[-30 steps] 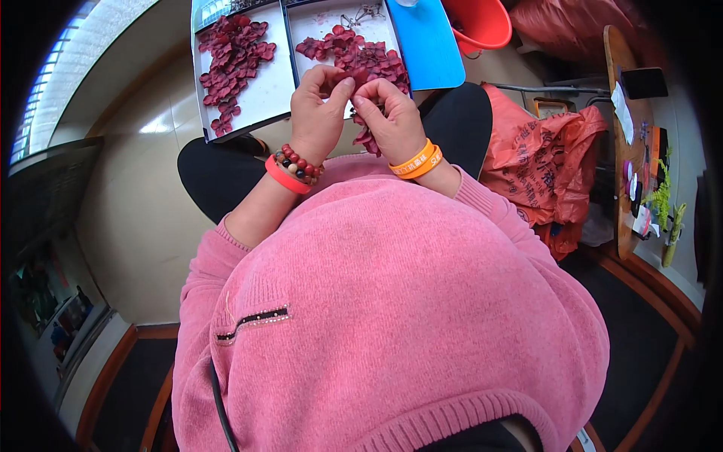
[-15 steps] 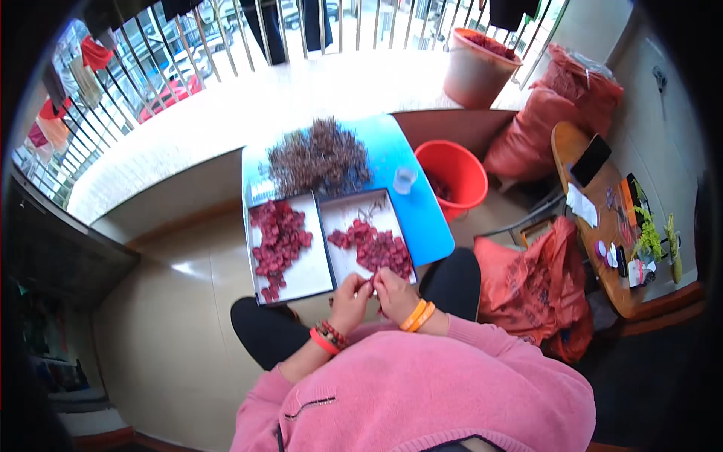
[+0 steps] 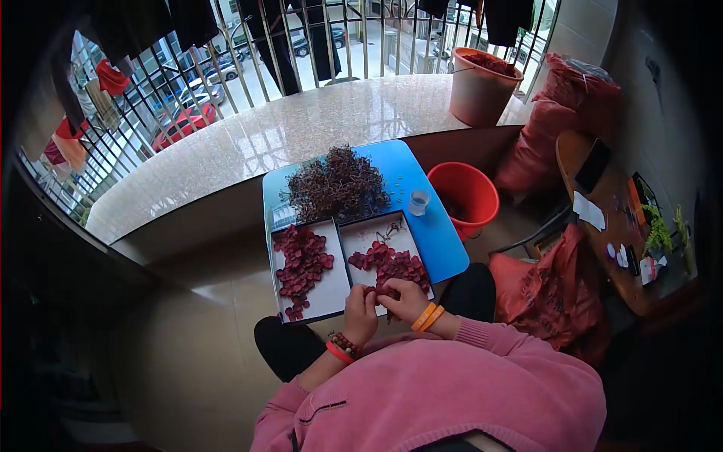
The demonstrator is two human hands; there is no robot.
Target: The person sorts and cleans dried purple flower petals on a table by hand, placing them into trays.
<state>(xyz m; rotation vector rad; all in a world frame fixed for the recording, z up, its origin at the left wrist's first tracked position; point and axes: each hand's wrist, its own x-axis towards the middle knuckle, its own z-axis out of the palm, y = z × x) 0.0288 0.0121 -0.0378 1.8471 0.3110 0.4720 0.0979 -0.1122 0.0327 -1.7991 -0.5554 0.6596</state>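
My left hand (image 3: pixel 361 315) and my right hand (image 3: pixel 407 300) meet at the near edge of the right-hand box, fingers pinched together. Between their fingertips is a small dark red flower piece (image 3: pixel 381 291), partly hidden by the fingers. Just beyond, loose dark red petals (image 3: pixel 401 265) lie in the right box (image 3: pixel 358 236), along with some thin stem bits (image 3: pixel 387 230). A second pile of red petals (image 3: pixel 304 260) lies in the left box (image 3: pixel 328 295). Behind the boxes rises a heap of brown dried stems (image 3: pixel 337 186).
The boxes rest on a blue table (image 3: pixel 446 252) with a clear plastic cup (image 3: pixel 419 201). A red bucket (image 3: pixel 474 197) stands to its right, near red sacks (image 3: pixel 546 279). Another bucket (image 3: pixel 476 96) sits on the stone ledge (image 3: pixel 316 113). Far right is a wooden table (image 3: pixel 595 218).
The camera view has tilted, so the scene sits lower and further right, and the picture is darker. My hands stay together at the right box, with fingertips slightly shifted.
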